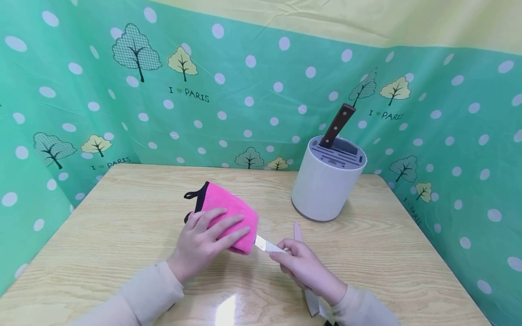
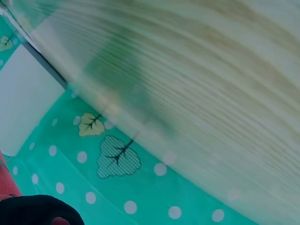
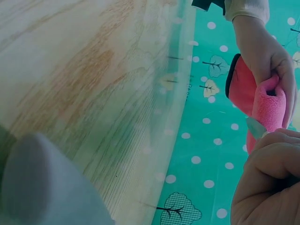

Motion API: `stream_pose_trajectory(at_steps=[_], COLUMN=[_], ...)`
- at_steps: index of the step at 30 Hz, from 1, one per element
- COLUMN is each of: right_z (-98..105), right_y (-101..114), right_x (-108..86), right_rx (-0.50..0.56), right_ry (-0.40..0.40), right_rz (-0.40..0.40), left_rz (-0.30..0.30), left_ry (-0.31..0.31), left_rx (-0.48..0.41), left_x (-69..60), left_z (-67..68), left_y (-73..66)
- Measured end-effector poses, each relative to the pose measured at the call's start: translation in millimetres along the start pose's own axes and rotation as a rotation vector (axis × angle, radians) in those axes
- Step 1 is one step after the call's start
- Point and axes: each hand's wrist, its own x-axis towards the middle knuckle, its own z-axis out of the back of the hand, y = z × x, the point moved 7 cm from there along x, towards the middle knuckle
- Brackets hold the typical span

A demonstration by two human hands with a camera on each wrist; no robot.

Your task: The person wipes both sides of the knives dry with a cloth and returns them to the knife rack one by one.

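My left hand (image 1: 200, 242) grips a pink cloth (image 1: 232, 203) with black trim and a loop, its fingers spread over the near face. The cloth is folded around a knife (image 1: 274, 247), hiding most of the blade; a short bright stretch shows at the cloth's edge. My right hand (image 1: 303, 267) pinches the knife's pale handle. In the right wrist view, the cloth (image 3: 269, 110) curls into a roll under the left hand (image 3: 269, 56). Beneath the right hand, a second knife (image 1: 311, 302) lies on the table, its middle covered by that hand.
A white round knife block (image 1: 326, 190) stands back right on the wooden table (image 1: 134, 213). One brown-handled knife (image 1: 338, 124) leans out of its slots. A green dotted curtain (image 1: 244, 99) hangs behind and at both sides. A blurred grey rounded shape (image 3: 42, 183) fills the right wrist view's lower left.
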Motion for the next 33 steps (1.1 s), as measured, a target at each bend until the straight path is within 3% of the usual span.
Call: stream_pose_trajectory(at_steps=[18, 33], right_z=[-4, 0], right_y=[-1, -1], right_x=[2.3, -1.8], right_rx=[0.013, 0.023], right_ry=[0.026, 0.022], right_rz=[0.0, -0.004], left_rz=[-0.02, 0.03], left_ry=[0.014, 0.035], left_rx=[-0.051, -0.032], left_x=[2.4, -3.1], left_z=[-3.1, -3.4], left_y=[-17.1, -5.6])
